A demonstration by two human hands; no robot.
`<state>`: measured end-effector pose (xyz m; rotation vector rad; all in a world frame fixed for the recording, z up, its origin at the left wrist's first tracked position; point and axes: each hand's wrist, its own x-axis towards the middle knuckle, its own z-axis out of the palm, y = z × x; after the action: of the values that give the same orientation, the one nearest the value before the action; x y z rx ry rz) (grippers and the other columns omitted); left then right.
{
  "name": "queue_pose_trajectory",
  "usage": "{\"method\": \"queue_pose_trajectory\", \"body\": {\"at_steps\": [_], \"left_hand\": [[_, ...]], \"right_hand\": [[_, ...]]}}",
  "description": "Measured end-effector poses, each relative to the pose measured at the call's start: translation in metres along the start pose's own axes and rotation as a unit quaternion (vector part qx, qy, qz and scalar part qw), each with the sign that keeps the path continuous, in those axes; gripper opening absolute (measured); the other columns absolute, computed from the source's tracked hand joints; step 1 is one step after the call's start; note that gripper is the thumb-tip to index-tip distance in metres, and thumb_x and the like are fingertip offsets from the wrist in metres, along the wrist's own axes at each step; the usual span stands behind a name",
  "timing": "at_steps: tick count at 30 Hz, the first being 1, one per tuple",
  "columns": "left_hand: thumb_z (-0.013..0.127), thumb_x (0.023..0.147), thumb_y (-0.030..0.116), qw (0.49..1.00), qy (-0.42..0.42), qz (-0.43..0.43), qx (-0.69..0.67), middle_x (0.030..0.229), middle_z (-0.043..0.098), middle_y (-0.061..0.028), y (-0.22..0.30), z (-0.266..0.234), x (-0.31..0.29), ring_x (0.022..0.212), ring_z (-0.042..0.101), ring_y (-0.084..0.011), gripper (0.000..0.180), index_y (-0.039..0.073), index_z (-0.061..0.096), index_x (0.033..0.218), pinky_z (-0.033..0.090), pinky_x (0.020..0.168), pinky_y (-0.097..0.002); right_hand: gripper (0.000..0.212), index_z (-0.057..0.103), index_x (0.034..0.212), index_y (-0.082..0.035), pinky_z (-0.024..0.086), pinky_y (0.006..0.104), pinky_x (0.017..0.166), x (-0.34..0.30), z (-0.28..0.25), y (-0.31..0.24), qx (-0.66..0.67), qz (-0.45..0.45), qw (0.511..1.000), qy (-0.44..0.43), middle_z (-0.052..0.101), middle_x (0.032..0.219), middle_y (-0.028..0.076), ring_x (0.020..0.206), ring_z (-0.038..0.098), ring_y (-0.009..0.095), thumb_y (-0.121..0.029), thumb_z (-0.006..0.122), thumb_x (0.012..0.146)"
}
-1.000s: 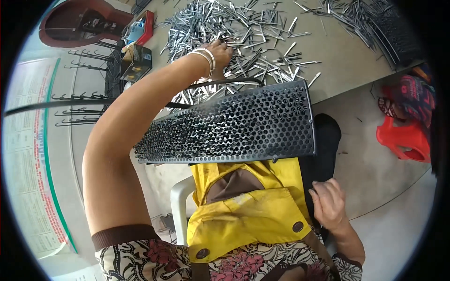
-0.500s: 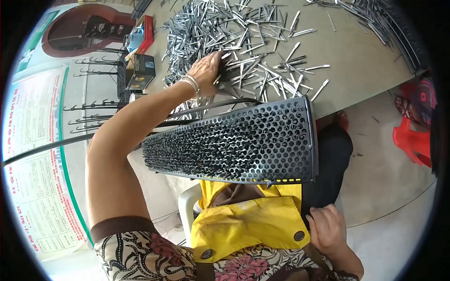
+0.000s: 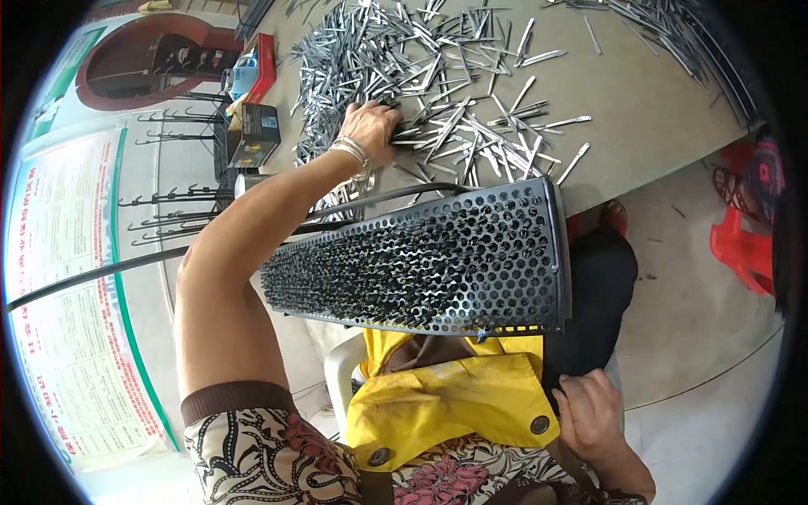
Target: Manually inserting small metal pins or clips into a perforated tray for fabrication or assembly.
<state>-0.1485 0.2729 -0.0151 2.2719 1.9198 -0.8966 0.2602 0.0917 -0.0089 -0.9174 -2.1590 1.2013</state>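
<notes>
My left hand (image 3: 369, 130), with bracelets at its wrist, is on the heap of thin flat metal strips (image 3: 353, 59) on the table. Its fingers are bent downward over the strips, and the fingertips and anything between them are hidden. Below that arm a long black perforated rack (image 3: 404, 261) lies across in front of me, above my lap. Its round holes are densely filled with dark pieces towards the left and look sparser at the right end. My right hand (image 3: 593, 412) rests by my dark-trousered leg, fingers loosely curled in, with nothing visible in them.
A thin dark rod (image 3: 101, 273) runs behind my left arm. Left of the heap stand a dark box (image 3: 254, 135) and a red tray (image 3: 265, 63). Dark strips (image 3: 673, 42) lie at the far right of the table (image 3: 606, 109). A red stool (image 3: 741, 248) stands on the floor.
My left hand has shifted slightly left and down over the heap, and its forearm has moved a little right. The right hand stays in place.
</notes>
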Motion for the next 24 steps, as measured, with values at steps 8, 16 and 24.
{"method": "queue_pose_trajectory", "body": {"at_steps": [8, 16, 24], "left_hand": [[0.066, 0.064, 0.015, 0.981, 0.110, -0.010, -0.161, 0.071, 0.061, -0.0151, -0.003, -0.032, 0.004, 0.064, 0.060, -0.0263, 0.030, 0.002, 0.055, 0.088, 0.048, 0.058, -0.0341], [0.068, 0.061, 0.014, 0.797, 0.285, -0.181, -0.501, 0.070, 0.062, -0.0114, -0.035, -0.038, 0.011, 0.060, 0.057, -0.0178, 0.031, -0.003, 0.058, 0.085, 0.046, 0.060, -0.0288], [0.078, 0.057, 0.009, 0.791, 0.324, -0.388, -0.345, 0.067, 0.060, -0.0088, -0.045, -0.061, 0.000, 0.057, 0.057, -0.0176, 0.029, -0.005, 0.059, 0.072, 0.046, 0.053, -0.0291]], "right_hand": [[0.023, 0.053, 0.085, 0.009, 0.041, 0.0364, 0.052, 0.000, -0.001, -0.006, 0.008, -0.018, 1.000, 0.005, 0.055, 0.075, 0.018, 0.061, 0.050, 0.031, 0.007, 0.061, 0.064], [0.019, 0.055, 0.082, 0.009, 0.042, 0.0366, 0.053, -0.001, 0.005, -0.011, -0.004, -0.046, 0.999, -0.024, 0.056, 0.074, 0.017, 0.060, 0.052, 0.031, 0.008, 0.061, 0.065], [0.018, 0.055, 0.082, 0.008, 0.042, 0.0377, 0.055, 0.001, 0.013, -0.009, -0.067, -0.048, 0.997, 0.002, 0.056, 0.073, 0.017, 0.061, 0.051, 0.031, 0.006, 0.061, 0.066]]}}
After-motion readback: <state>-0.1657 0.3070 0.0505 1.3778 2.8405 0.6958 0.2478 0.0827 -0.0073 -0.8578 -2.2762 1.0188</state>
